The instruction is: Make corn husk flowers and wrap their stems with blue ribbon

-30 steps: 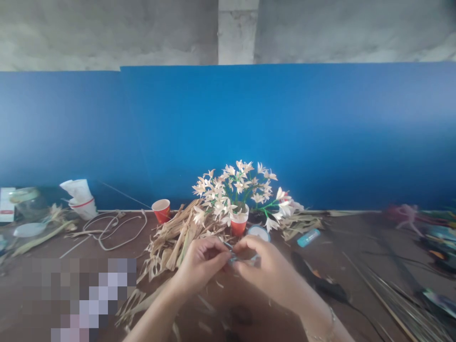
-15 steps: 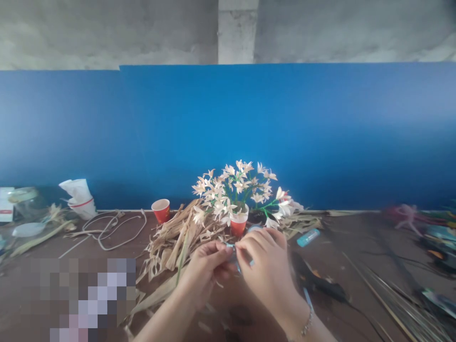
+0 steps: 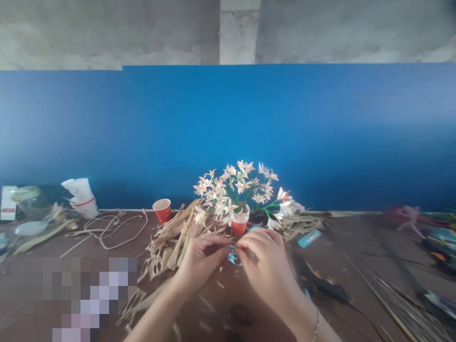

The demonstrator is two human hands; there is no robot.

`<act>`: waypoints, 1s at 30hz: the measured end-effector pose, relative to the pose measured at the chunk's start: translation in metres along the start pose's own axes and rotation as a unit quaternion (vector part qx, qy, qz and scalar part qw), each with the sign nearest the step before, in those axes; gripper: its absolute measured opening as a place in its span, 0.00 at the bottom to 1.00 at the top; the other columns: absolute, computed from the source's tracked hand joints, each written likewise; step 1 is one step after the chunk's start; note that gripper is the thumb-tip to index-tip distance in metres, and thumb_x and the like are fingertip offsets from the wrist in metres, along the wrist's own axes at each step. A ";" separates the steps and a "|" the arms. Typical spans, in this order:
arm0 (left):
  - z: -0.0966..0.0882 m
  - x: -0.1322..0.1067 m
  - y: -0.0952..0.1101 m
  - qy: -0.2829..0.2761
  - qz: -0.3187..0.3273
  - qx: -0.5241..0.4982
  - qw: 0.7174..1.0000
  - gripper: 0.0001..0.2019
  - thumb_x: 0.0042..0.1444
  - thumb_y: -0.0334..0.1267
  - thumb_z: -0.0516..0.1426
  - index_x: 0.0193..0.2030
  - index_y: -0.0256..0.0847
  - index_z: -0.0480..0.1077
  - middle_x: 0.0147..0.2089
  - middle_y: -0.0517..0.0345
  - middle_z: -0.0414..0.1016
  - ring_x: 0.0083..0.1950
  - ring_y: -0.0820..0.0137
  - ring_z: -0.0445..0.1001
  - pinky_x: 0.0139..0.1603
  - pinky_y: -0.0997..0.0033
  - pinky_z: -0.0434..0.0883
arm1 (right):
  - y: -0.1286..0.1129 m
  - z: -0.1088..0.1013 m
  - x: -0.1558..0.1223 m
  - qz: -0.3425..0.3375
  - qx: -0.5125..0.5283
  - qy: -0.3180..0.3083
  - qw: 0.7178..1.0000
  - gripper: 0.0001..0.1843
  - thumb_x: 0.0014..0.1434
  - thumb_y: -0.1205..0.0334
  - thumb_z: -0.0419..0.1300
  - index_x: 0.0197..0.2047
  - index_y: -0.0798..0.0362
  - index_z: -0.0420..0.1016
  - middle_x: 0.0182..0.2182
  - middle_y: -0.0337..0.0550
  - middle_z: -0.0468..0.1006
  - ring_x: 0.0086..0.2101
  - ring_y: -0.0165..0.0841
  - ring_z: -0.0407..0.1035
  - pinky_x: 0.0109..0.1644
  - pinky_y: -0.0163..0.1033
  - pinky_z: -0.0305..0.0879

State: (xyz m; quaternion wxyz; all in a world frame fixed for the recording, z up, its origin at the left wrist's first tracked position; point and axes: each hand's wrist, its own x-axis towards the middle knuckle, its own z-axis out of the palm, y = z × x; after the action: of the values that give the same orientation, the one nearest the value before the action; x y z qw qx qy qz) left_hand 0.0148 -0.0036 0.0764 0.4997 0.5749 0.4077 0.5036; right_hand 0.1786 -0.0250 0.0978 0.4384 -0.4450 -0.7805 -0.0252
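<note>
My left hand (image 3: 204,256) and my right hand (image 3: 265,263) meet above the table, fingertips pinched close together. Between them sits something small and pale, too blurred to name. A light-blue curved thing (image 3: 234,258) shows just below the fingertips; whether it is held or lies on the table I cannot tell. Right behind the hands, a red and white paper cup (image 3: 239,225) holds a bunch of cream flowers (image 3: 242,185) on green stems. Dried husks (image 3: 174,242) lie in a heap by my left hand.
Another red paper cup (image 3: 162,211) and a white cable (image 3: 123,232) are to the left. On the right lie a light-blue tube-like object (image 3: 309,238), a dark tool with a cord (image 3: 322,285) and thin sticks (image 3: 395,304). A blue partition (image 3: 228,118) stands behind the table.
My left hand's fingers have straightened and now reach toward the right fingertips. The light-blue thing below them shows more clearly. The right hand has shifted only slightly.
</note>
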 end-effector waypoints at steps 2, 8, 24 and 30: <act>-0.001 -0.001 -0.002 -0.008 0.009 -0.001 1.000 0.05 0.46 0.35 0.64 0.32 0.39 0.78 0.28 0.56 0.78 0.24 0.72 0.74 0.26 0.74 0.71 | 0.002 0.000 -0.001 0.014 0.018 -0.013 1.000 0.07 0.55 0.71 0.58 0.29 0.50 0.71 0.28 0.35 0.77 0.32 0.32 0.70 0.47 0.43 0.54; 0.001 0.000 0.001 -0.002 -0.014 -0.047 0.999 0.06 0.42 0.37 0.66 0.28 0.38 0.76 0.23 0.59 0.76 0.24 0.71 0.74 0.26 0.74 0.71 | 0.003 0.000 -0.001 0.042 0.046 -0.033 0.998 0.07 0.54 0.70 0.57 0.28 0.50 0.71 0.28 0.36 0.77 0.33 0.34 0.71 0.43 0.42 0.58; 0.005 -0.004 0.010 -0.027 -0.220 -0.253 0.942 0.12 0.36 0.37 0.71 0.22 0.33 0.73 0.15 0.62 0.72 0.15 0.82 0.68 0.17 0.88 0.65 | -0.006 0.006 -0.004 -0.040 -0.045 0.058 0.996 0.11 0.58 0.71 0.54 0.27 0.50 0.70 0.26 0.35 0.74 0.32 0.30 0.68 0.53 0.45 0.48; 0.010 -0.006 0.009 0.014 -0.167 -0.247 0.954 0.13 0.33 0.37 0.71 0.22 0.34 0.72 0.17 0.64 0.71 0.14 0.83 0.64 0.14 0.86 0.61 | -0.010 0.004 -0.002 -0.040 -0.041 0.063 0.996 0.11 0.58 0.72 0.54 0.27 0.50 0.70 0.25 0.35 0.75 0.31 0.31 0.68 0.52 0.46 0.49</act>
State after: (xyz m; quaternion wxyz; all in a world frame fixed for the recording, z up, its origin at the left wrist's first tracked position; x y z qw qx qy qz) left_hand 0.0235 -0.0128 0.0839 0.6972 0.3497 0.3676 0.5064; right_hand 0.1698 -0.0304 0.0975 0.4665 -0.4284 -0.7671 -0.1021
